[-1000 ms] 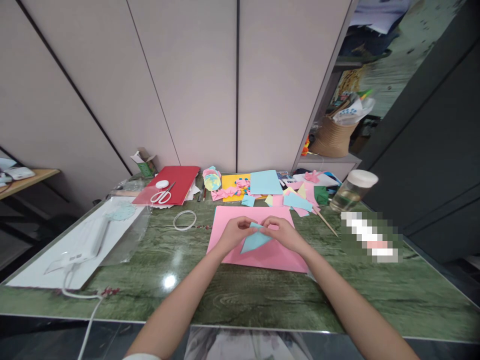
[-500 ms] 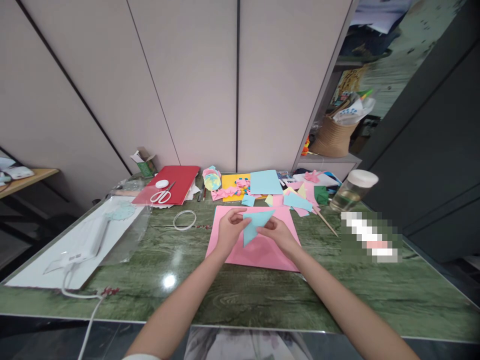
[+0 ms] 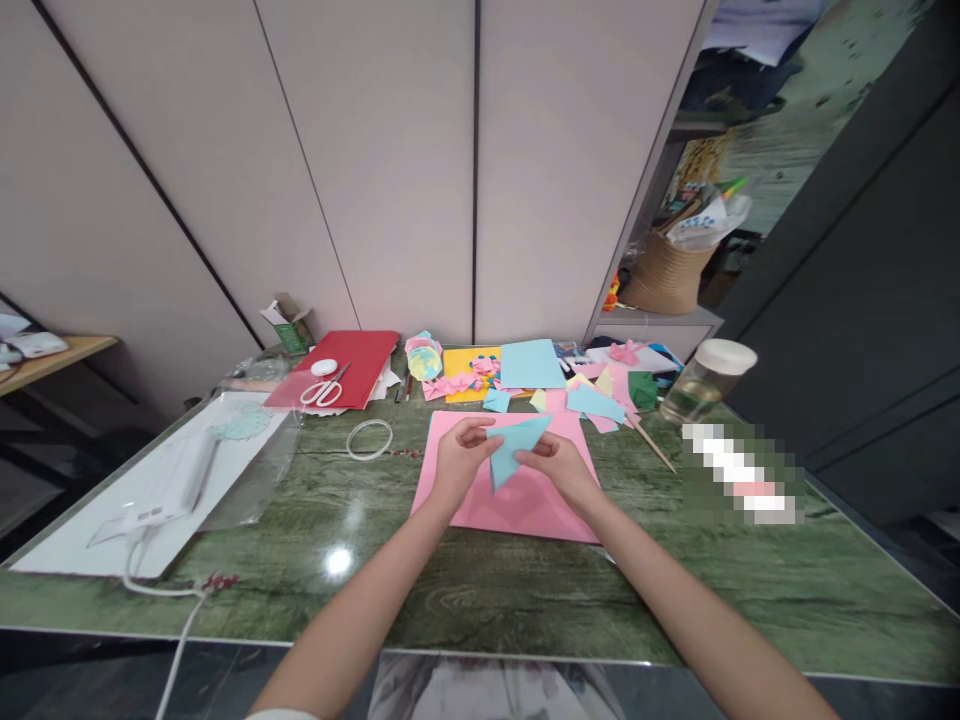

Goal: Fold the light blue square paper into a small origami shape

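Between my two hands is a light blue piece of paper point(image 3: 511, 455), folded into a triangle with one point hanging down. My left hand point(image 3: 461, 458) pinches its left edge between thumb and fingers. On the other side, my right hand point(image 3: 556, 466) grips the right part of the triangle, its thumb on the near face. Both hands hold it above a large pink sheet of paper point(image 3: 495, 512) lying on the table. Just beyond the sheet lies a small blue paper square point(image 3: 496, 400).
Scissors point(image 3: 324, 392) rest on a red folder point(image 3: 360, 365) at the back left. A larger blue sheet point(image 3: 532, 364) and paper scraps point(image 3: 596, 403) lie behind my hands. A lidded jar point(image 3: 705, 385) stands right, near a wooden stick point(image 3: 656, 447). A power strip point(image 3: 176, 480) sits left.
The folded blue paper has tilted slightly, its lower point shifting a little to the right. Both hands stay in nearly the same place, still gripping it.
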{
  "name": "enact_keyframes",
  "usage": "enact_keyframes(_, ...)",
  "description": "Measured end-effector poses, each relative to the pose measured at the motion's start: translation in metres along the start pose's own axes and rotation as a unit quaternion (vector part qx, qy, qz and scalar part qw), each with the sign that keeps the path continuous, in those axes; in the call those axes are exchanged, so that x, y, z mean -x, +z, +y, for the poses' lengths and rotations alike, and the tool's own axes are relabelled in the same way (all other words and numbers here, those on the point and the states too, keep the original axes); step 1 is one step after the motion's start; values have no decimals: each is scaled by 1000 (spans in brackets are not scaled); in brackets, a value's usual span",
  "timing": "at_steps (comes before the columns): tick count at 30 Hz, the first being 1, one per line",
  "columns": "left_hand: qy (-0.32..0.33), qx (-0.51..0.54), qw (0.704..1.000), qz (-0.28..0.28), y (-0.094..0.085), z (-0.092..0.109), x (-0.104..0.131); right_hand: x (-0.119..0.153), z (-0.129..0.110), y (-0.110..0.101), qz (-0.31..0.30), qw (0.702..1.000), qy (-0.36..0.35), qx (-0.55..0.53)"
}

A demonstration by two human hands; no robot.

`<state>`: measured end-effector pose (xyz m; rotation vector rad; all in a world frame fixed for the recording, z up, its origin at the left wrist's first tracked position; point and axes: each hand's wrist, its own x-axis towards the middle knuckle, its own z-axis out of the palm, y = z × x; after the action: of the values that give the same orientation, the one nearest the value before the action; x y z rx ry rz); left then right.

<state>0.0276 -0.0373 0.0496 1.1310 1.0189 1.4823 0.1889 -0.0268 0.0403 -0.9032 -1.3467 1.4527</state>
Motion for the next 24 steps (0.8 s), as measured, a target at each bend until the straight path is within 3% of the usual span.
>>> enact_keyframes(24,-40,28,999,11,-2,-4,-2,0,3,-1,10,1000,5,-18)
